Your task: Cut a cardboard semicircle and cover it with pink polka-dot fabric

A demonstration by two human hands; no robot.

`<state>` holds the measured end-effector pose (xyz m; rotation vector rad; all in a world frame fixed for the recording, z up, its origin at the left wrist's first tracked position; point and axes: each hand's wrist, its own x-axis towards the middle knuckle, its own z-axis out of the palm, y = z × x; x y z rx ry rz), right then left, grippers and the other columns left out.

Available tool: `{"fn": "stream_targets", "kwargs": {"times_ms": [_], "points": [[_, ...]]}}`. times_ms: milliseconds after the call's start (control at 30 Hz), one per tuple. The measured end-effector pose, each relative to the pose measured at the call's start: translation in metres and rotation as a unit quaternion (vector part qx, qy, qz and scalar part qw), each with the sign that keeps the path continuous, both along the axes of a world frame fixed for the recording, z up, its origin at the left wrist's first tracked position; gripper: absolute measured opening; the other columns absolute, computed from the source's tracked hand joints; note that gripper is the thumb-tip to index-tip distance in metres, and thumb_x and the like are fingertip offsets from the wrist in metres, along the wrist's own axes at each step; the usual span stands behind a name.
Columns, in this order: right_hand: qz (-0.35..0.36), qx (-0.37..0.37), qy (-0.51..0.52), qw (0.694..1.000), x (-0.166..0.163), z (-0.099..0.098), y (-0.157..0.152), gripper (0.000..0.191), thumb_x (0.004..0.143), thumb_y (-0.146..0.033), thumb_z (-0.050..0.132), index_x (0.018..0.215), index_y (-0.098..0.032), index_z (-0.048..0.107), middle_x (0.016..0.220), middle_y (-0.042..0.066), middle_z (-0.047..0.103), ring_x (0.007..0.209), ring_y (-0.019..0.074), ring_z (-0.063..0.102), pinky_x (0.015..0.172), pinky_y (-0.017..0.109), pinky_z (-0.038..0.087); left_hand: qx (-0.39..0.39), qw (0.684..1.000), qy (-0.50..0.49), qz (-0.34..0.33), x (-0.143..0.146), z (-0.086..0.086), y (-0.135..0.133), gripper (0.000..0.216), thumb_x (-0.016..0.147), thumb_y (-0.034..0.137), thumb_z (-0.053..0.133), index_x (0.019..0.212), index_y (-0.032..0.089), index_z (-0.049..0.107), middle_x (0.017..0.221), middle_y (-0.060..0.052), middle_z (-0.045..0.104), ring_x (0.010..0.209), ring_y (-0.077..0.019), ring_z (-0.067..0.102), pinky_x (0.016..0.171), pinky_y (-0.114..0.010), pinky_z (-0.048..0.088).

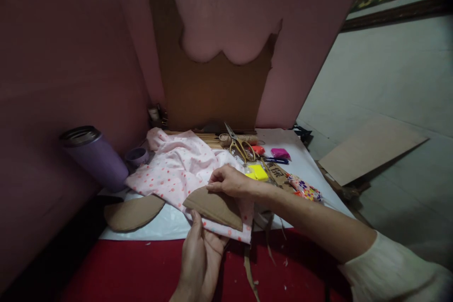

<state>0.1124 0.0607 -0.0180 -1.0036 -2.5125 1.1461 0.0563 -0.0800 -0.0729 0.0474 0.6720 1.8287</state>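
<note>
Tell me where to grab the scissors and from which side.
Take the scissors by the gold handle loops, coming from the near side. They lie flat with the blades pointing away toward the wall and the loops facing the right hand.

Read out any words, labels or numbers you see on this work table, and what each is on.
Brown cardboard strip beside the yellow packet: dark printed characters, too blurred to read.
Purple tumbler, gold scissors, dotted pink fabric: no text visible.

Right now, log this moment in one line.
left hand: grips pink dotted fabric edge | right hand: presses cardboard piece on it | scissors: untouched
</note>
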Motion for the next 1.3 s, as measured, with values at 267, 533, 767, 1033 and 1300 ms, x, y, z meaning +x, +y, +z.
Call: {"fn": "stream_targets", "kwargs": {"times_ms": [267,533,767,1033,1300], "points": [[-0.006,0.017,-0.002,1.000,0.005,-0.004,0.002,0.016,0.072,-0.027,0.066,0.070,-0.011,0.070,0.062,-0.001,0.062,0.060,0.0104,0.051,0.052,0.020,0.033,-0.004,1.000,0.020,0.001,0.001,0.001,0.000,0.030,0.089,0.029,0.045,0.114,0.024,0.061,0.115,-0.012,0.067,0.109,-0.0287,0.059,0.089,-0.052,0.047],[0.001,0.013,0.001,1.000,0.007,-0.007,0.004,0.012,0.072,-0.022,0.065,0.072,-0.011,0.070,0.063,-0.001,0.062,0.059,0.0097,0.050,0.054,0.019,0.034,-0.002,1.000,0.005,-0.002,0.002,0.002,-0.003,0.032,0.090,0.026,0.044,0.118,0.025,0.058,0.115,-0.011,0.067,0.106,-0.0264,0.061,0.089,-0.048,0.049],[0.007,0.007,-0.004,1.000,0.010,-0.007,0.002,0.015,0.072,-0.023,0.064,0.076,-0.011,0.072,0.065,0.000,0.064,0.059,0.0099,0.051,0.053,0.019,0.035,0.002,1.000,-0.010,-0.003,0.002,-0.002,-0.003,0.033,0.089,0.028,0.047,0.120,0.024,0.057,0.112,-0.012,0.068,0.103,-0.0270,0.062,0.090,-0.048,0.048],[0.004,0.042,-0.009,0.999,0.010,-0.013,0.001,0.015,0.071,-0.026,0.064,0.073,-0.013,0.071,0.064,0.000,0.065,0.061,0.0116,0.054,0.053,0.020,0.033,-0.017,1.000,-0.004,0.008,0.003,0.003,-0.002,0.031,0.090,0.025,0.043,0.118,0.021,0.057,0.108,-0.013,0.069,0.102,-0.0259,0.063,0.087,-0.045,0.051],[-0.030,0.072,0.004,0.997,0.016,0.001,-0.010,0.013,0.069,-0.029,0.067,0.069,-0.016,0.069,0.068,0.002,0.066,0.065,0.0146,0.055,0.057,0.024,0.036,-0.070,0.995,0.066,-0.032,0.003,0.012,-0.002,0.049,0.079,0.006,0.058,0.125,0.018,0.050,0.101,-0.011,0.071,0.091,-0.0230,0.067,0.084,-0.038,0.054]]}}
